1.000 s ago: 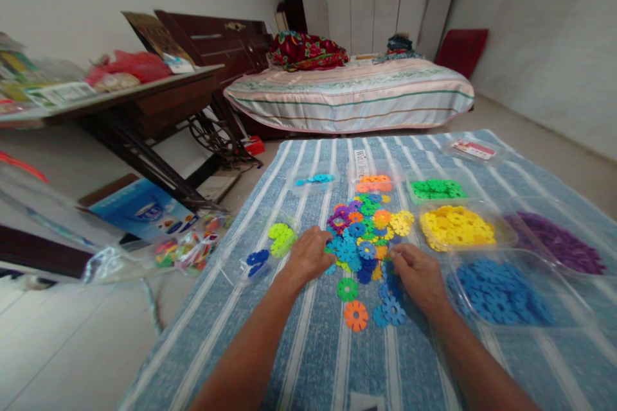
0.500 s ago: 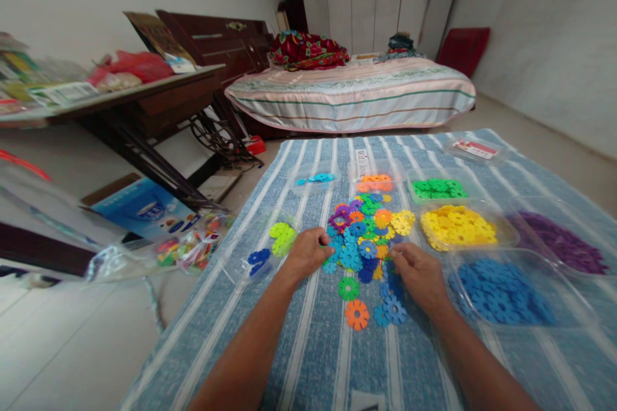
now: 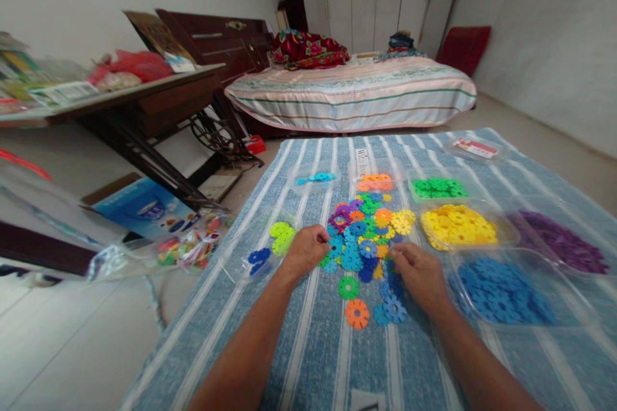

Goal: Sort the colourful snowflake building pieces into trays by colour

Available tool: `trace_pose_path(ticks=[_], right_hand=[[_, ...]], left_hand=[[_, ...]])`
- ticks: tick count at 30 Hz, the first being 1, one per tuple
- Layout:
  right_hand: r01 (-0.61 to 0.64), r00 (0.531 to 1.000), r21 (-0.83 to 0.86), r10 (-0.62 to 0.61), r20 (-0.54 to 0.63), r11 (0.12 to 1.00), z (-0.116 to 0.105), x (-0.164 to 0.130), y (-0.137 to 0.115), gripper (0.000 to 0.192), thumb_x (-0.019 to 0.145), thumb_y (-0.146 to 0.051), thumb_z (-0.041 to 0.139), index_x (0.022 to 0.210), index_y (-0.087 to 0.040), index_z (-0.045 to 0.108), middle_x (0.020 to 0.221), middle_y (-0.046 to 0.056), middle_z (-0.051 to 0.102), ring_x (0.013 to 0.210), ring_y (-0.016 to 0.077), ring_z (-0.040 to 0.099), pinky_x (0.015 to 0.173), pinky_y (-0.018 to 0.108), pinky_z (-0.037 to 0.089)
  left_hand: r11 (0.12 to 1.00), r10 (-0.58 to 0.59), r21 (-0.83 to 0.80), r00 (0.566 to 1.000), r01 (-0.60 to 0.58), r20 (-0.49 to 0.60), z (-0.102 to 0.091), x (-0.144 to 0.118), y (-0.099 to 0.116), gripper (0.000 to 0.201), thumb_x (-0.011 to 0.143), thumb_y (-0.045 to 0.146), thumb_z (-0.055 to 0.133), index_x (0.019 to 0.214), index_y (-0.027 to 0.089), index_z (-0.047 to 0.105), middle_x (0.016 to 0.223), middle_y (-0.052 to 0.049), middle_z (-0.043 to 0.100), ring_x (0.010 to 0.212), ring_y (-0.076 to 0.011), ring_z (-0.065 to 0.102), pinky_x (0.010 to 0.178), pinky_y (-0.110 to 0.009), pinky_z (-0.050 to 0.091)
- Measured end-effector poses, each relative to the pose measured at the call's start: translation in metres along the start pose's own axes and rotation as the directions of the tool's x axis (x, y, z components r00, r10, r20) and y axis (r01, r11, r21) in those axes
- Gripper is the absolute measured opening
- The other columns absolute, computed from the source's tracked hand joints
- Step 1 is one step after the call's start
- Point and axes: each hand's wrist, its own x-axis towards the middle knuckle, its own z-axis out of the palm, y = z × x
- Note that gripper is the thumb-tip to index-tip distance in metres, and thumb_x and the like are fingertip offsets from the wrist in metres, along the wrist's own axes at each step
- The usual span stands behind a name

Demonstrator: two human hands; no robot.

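A mixed pile of flower-shaped plastic discs (image 3: 359,237) lies on the striped cloth between my hands. My left hand (image 3: 306,250) is at the pile's left edge, thumb and fingers pinched beside light-blue discs (image 3: 336,246); whether one is held I cannot make out. A green disc (image 3: 323,262) shows partly below those fingertips. At the right edge, my right hand (image 3: 418,273) has its fingers closed together near yellow and blue discs, and what is between them is hidden. Nearer to me lie a green disc (image 3: 348,287), an orange disc (image 3: 357,314) and blue discs (image 3: 394,309).
Clear tubs hold sorted discs: blue (image 3: 504,292), purple (image 3: 559,241), yellow (image 3: 457,227), green (image 3: 438,188), orange (image 3: 375,182) and light blue (image 3: 322,178). At left, one tub has lime discs (image 3: 282,237) and dark-blue discs (image 3: 259,261). A lidded box (image 3: 476,148) sits far right.
My left hand has shifted slightly at the pile's edge, and the green at its fingertips now shows lower, beneath them. My right hand has stayed almost in place.
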Motion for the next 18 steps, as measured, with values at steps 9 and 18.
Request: trace_pose_path(ticks=[9, 18], right_hand=[[-0.004, 1.0, -0.011, 0.004, 0.005, 1.0, -0.001, 0.0, -0.001, 0.031, 0.08, -0.044, 0.045, 0.078, -0.02, 0.064, 0.052, -0.003, 0.055, 0.051, 0.0143, 0.053, 0.055, 0.025, 0.038], [0.007, 1.0, 0.005, -0.008, 0.004, 1.0, 0.0, -0.001, 0.0, 0.031, 0.079, -0.045, 0.046, 0.078, -0.02, 0.064, 0.053, -0.003, 0.055, 0.051, 0.0144, 0.053, 0.054, 0.025, 0.038]], left_hand=[[0.998, 0.056, -0.04, 0.998, -0.057, -0.012, -0.001, 0.002, 0.007, 0.014, 0.056, 0.012, 0.051, 0.067, 0.016, 0.058, 0.052, 0.007, 0.046, 0.049, -0.0065, 0.042, 0.047, -0.017, 0.034], [0.985, 0.063, -0.156, 0.996, -0.072, -0.066, -0.002, -0.015, 0.018, 0.02, 0.06, 0.014, 0.055, 0.079, 0.014, 0.061, 0.066, 0.003, 0.056, 0.06, -0.0084, 0.051, 0.057, -0.019, 0.044]])
